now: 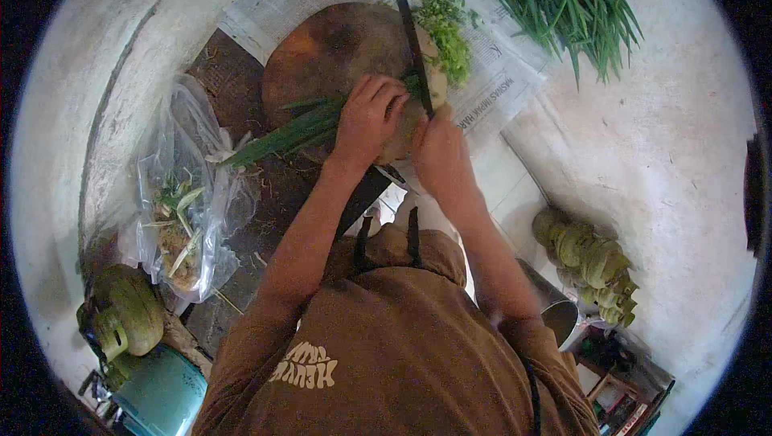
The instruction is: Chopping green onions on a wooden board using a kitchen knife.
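My left hand (371, 119) presses a bundle of green onions (289, 134) onto a round wooden chopping board (338, 44); the green ends reach out to the left past the board. In my right hand (443, 153) is the handle of a long dark-bladed knife (412, 38). Its blade points away from me across the board's right part, just right of my left fingers. Chopped green onion (443, 32) lies in a heap at the board's right edge and beyond it.
Newspaper (494, 86) lies under and beside the board. More long green onions (555, 2) lie at the upper right. A clear plastic bag (181, 195) with plant scraps stands at the left. Green gas cylinders (123, 309) stand lower left, others (585, 255) at the right.
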The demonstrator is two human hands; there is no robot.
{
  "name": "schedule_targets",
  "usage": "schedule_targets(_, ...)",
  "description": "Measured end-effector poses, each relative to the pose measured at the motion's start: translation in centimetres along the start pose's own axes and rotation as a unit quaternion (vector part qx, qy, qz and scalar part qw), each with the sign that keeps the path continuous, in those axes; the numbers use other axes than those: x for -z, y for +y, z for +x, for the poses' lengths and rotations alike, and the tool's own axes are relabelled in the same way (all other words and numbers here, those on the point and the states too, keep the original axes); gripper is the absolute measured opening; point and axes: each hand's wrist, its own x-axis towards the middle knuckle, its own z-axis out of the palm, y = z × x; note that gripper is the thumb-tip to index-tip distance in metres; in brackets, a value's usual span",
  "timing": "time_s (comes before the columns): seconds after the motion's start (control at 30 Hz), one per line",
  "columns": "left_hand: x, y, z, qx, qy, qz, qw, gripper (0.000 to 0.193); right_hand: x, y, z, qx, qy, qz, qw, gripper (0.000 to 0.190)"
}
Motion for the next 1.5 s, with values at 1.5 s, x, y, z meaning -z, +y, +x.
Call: schedule_targets(1.5,-0.3,-0.4,-0.6,0.01,0.001,-0.001,1.0,0.012,2.1,-0.7,-2.5,0.15,0.022,-0.1,0.983,0.027)
